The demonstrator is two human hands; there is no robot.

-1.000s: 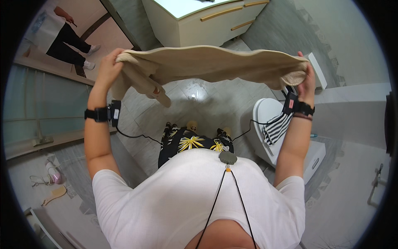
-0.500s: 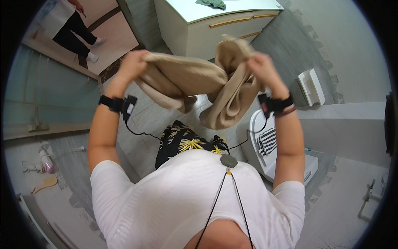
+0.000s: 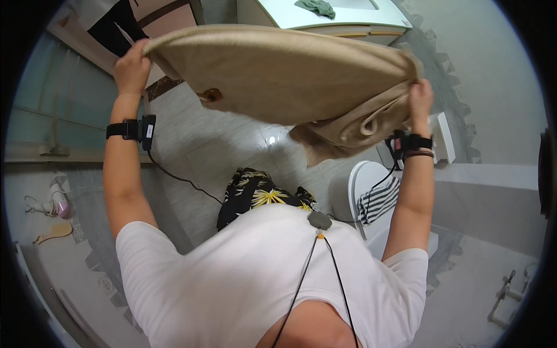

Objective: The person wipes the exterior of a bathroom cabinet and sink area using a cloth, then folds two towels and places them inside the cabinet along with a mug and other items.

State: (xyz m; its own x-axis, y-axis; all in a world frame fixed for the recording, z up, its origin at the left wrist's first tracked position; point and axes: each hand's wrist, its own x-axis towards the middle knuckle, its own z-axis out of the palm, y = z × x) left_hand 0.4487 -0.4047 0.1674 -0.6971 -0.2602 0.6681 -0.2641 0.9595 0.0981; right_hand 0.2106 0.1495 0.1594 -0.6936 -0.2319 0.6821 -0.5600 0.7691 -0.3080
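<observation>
the floor point(image 3: 185, 133) is shiny grey tile, in a bathroom with pale walls. a misty glass panel point(image 3: 35, 110) stands on the left. a pink and white hair dryer point(image 3: 60, 200) and a wooden brush point(image 3: 55, 233) are near the left wall. at the top, a white table point(image 3: 287, 19) has a crumpled green cloth point(image 3: 316, 7) on it, next to a sink point(image 3: 360, 3).

the toilet point(image 3: 358, 180) has its lid down, with a black and white striped cloth point(image 3: 380, 200) on top.

a big tan cloth point(image 3: 278, 69) hangs in the air between the two hands. the left hand point(image 3: 131, 68) pinches one top corner. the right hand point(image 3: 420, 101) grips the bunched other end, but its fingertips are hard to see.

the sink is cut off, so its inside is mostly hidden. the cloth is blurry near the right hand. another person's dark pants point(image 3: 113, 32) show at the top left, with the rest cut off.
</observation>
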